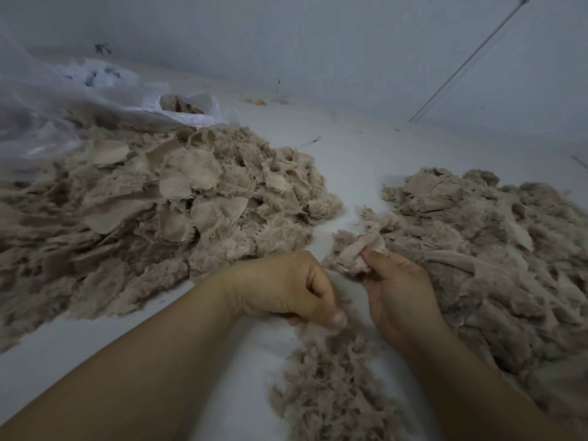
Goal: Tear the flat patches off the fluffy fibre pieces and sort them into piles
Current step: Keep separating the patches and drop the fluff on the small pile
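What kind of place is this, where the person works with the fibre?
Probably a small textile-sorting workroom, not a home. Large heaps of beige fluffy fibre pieces lie on a bare white surface by a plain wall, beside a clear plastic bag.

Honestly I can't read a single word, number or logo anywhere in front of me; nothing printed that I can make out, no labels, no brand marks, no signs.
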A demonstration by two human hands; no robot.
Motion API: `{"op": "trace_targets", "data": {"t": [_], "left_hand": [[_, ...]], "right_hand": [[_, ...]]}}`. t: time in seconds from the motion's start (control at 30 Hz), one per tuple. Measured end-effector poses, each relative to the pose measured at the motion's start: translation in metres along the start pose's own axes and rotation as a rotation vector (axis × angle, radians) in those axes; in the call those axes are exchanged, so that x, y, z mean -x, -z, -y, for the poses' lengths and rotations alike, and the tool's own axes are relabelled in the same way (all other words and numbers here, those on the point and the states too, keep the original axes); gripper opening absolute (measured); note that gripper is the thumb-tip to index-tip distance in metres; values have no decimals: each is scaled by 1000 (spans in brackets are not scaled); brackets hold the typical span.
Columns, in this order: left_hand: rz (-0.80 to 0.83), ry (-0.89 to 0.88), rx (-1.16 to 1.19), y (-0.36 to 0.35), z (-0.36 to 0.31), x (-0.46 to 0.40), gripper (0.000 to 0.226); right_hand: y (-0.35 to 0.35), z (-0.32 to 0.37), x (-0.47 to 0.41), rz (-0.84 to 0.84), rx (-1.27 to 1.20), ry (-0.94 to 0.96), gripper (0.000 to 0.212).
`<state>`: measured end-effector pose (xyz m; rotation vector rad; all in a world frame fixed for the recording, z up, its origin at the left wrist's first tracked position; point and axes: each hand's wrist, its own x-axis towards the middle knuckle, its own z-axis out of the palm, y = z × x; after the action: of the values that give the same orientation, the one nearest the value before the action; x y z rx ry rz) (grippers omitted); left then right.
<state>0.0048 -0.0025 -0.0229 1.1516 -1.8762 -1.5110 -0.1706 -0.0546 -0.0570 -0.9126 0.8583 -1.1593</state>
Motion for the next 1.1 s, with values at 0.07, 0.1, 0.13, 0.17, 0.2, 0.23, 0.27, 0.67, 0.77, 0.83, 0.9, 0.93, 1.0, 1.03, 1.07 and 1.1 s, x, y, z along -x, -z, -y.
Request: {"op": "trace_targets", "data": {"t": [0.07,0.1,0.13,0.17,0.2,0.23,0.27,0.67,0.77,0.83,0.9,0.93,1.0,1.03,1.07,1.1], "left_hand": [[-197,50,112,-2,2,-5,36],[-319,45,163,-4,5,-8,39],[-426,27,199,-6,7,-12,39],[-503,-2,222,-10,8,-16,39],[-548,-25,229,-14,9,-19,39],[-580,-43,226,-19,9,-21,36],[-606,-58,218,-22,10,-24,28],[-737,-134,366,-24,6,-23,31],[-1211,-384,517,-17,4,-22,25],[-1320,-397,531,-14,6,-22,19],[-1284,-284,518,-16,12,-23,24],[-1242,-224,489,-18,16,-24,26],[-1146,-140,344,-20,21,-27,22],[-1107,-115,231,-19,23,-30,14],[-1053,-95,142,-19,22,-32,4],[-990,-72,53,-20,21,-35,15]], "right_hand": [[0,-1,1,26,42,9,27],[1,-2,0,40,60,21,26],[2,-2,-1,52,69,31,27],[1,-2,-1,69,65,32,31],[0,-2,0,91,60,22,34],[-1,-2,0,110,65,10,35],[-1,-2,1,122,75,4,32],[3,-8,-7,17,39,16,19],[5,-9,-8,-22,89,51,14],[5,-9,-7,-25,126,67,21],[4,-8,-6,-37,138,65,29],[4,-7,-4,-40,135,61,32],[3,-4,-3,-45,125,52,33],[2,-3,-2,-49,113,44,33],[2,-1,-1,-45,92,35,34],[1,0,0,-36,62,28,34]]}}
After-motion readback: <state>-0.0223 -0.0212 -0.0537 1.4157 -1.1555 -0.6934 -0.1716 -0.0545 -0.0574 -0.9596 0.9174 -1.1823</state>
